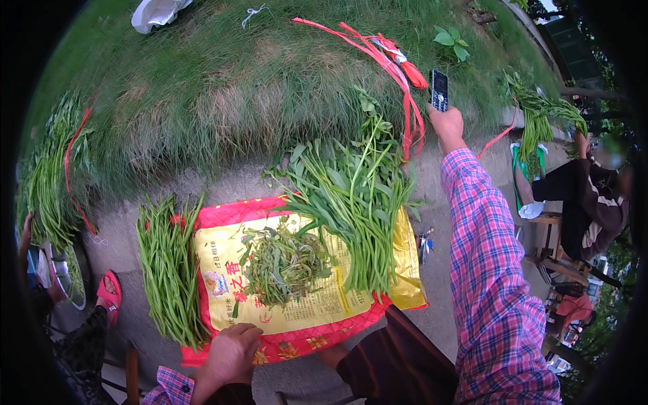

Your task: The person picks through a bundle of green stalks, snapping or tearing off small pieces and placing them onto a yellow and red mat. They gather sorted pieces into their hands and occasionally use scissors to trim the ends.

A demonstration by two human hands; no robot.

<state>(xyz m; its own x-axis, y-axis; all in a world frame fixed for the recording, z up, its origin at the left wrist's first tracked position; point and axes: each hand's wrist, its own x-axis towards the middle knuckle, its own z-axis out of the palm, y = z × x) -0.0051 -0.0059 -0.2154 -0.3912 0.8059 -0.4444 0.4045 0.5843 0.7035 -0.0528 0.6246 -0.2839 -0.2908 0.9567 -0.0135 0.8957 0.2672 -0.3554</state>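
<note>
My right hand (447, 125), arm stretched far out over the grass edge, grips a dark keypad mobile phone (439, 91). Low in the head view, my left hand (229, 352) lies loosely bent at the sack's near left edge, with nothing visible in it. A flattened yellow and red sack (324, 312) is spread on the paving. On it sit a small heap of leafy scraps (283, 263) and, to the right, a large bunch of leafy green stems (361, 202). Another bunch of green stems (169, 270) overlaps the sack's left border.
Red plastic straps (391, 61) lie on the grass (223, 88) ahead. At left, someone in a pink sandal (109, 293) sits by a metal basin (67, 277) and more greens (54, 175). At right, a seated person holds a bunch of stems (536, 125).
</note>
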